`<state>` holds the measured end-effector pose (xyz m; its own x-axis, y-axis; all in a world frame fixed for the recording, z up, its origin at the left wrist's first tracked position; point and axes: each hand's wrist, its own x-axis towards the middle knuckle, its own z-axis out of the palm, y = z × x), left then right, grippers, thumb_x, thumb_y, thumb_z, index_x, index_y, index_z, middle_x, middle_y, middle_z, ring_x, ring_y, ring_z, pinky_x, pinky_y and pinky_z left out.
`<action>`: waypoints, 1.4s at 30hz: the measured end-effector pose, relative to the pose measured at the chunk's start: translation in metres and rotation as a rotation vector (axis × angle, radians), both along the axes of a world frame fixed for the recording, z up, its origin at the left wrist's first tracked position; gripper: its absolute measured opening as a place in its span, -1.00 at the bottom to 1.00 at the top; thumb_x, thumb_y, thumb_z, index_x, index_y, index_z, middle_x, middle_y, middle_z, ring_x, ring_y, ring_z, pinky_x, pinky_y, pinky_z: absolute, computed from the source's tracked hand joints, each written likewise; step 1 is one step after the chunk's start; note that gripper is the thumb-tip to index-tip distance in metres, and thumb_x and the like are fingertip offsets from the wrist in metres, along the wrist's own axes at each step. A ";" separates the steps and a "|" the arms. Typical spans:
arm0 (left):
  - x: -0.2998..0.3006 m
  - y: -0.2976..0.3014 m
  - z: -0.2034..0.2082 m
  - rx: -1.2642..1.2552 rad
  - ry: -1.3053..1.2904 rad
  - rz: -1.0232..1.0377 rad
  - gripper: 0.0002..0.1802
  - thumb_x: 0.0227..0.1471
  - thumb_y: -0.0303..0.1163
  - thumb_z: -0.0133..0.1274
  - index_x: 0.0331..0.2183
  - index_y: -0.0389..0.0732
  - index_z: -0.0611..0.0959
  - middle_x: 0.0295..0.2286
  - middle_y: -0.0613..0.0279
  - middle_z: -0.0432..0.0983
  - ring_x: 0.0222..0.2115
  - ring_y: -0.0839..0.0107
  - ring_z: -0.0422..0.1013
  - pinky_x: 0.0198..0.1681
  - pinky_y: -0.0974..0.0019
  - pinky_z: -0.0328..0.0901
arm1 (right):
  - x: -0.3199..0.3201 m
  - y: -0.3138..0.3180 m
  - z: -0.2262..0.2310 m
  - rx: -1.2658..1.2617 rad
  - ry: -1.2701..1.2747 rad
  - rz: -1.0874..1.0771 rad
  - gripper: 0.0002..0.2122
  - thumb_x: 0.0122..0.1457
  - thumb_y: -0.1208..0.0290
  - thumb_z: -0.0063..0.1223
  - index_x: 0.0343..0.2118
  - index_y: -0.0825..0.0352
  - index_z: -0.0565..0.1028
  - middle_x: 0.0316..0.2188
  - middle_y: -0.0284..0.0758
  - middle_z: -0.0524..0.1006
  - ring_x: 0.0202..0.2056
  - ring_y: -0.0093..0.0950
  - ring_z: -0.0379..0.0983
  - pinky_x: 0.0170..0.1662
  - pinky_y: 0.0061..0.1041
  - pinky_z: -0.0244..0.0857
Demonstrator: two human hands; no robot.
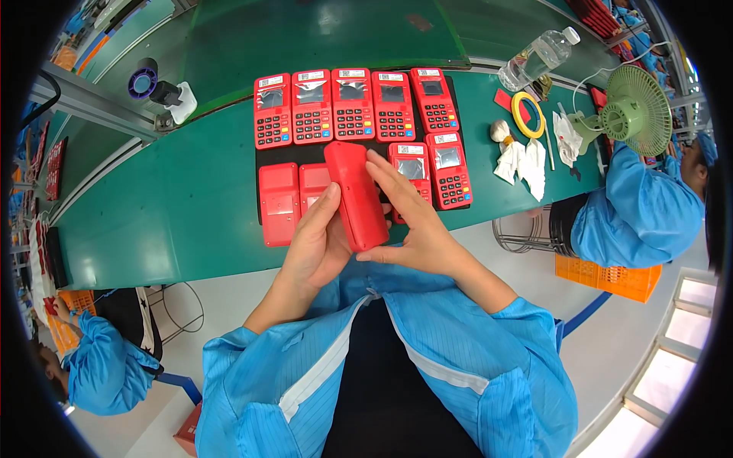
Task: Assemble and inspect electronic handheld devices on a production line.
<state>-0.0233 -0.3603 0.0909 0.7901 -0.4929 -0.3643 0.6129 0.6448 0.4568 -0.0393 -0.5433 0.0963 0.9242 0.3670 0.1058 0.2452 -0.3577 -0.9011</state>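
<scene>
Between my hands a red card payment terminal (356, 200) is held above the table's near edge, its smooth back toward me. My left hand (314, 240) wraps its left side and lower end. Around the right side go the fingers of my right hand (416, 229), with the thumb at the bottom end. Behind it, on a black mat (321, 155), several red terminals (352, 103) lie face up in a row with keypads and film-covered screens. Two more face-up terminals (450, 172) are at the right. At the left, two terminals (279, 204) lie face down, one partly hidden.
The green table (175, 206) carries a yellow tape roll (528, 116), crumpled white cloth (522, 166), a clear bottle (538, 59) and a green fan (634, 111) at the right. A small purple-and-black fan (145, 80) stands left. Co-workers in blue (641, 210) sit on both sides.
</scene>
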 end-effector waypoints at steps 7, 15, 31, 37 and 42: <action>0.000 -0.003 0.001 0.188 -0.181 0.123 -0.23 0.33 -0.32 -0.04 0.38 -0.02 -0.06 0.10 0.09 0.34 0.08 0.27 0.40 0.07 0.09 0.43 | -0.011 0.003 -0.001 -0.083 -0.263 -0.029 -0.20 -0.04 0.31 0.44 0.27 0.37 0.27 0.19 -0.10 0.39 0.24 -0.12 0.28 0.25 -0.19 0.20; 0.009 0.002 -0.004 0.587 -0.457 0.138 -0.39 0.38 -0.30 -0.14 0.35 -0.09 0.09 -0.07 0.16 0.48 -0.07 0.42 0.48 -0.11 0.31 0.50 | -0.024 0.003 0.010 0.136 0.139 -0.176 -0.38 0.18 0.55 0.16 0.31 0.40 0.23 0.06 -0.14 0.52 -0.06 -0.31 0.53 0.04 -0.43 0.40; -0.011 0.049 -0.014 0.636 -0.431 0.151 -0.54 0.40 -0.30 -0.22 0.19 -0.33 0.39 -0.39 0.21 0.46 -0.38 0.46 0.47 -0.32 0.39 0.43 | -0.017 -0.010 -0.015 1.086 0.920 -0.266 -0.47 0.38 0.50 -0.13 0.38 0.35 0.09 -0.16 -0.31 0.53 -0.39 -0.59 0.32 -0.34 -0.58 0.25; -0.048 0.064 -0.033 0.951 -0.597 0.164 -0.68 0.15 -0.60 0.10 -0.02 -0.31 0.60 -0.40 0.30 0.49 -0.40 0.59 0.41 -0.38 0.53 0.33 | -0.018 0.004 -0.015 -0.262 0.106 -0.370 -0.43 0.08 0.38 0.34 0.15 0.44 0.43 -0.47 -0.22 0.48 -0.45 -0.44 0.45 -0.40 -0.44 0.38; -0.070 0.067 -0.051 0.891 -0.436 -0.028 -0.90 0.11 -0.60 0.16 -0.27 -0.29 0.64 -0.45 0.33 0.55 -0.45 0.65 0.45 -0.46 0.57 0.30 | -0.004 0.014 -0.018 -0.667 -0.279 -0.408 -0.35 -0.10 0.27 0.46 0.09 0.39 0.47 -0.24 -0.21 0.50 -0.25 -0.27 0.46 -0.25 -0.31 0.41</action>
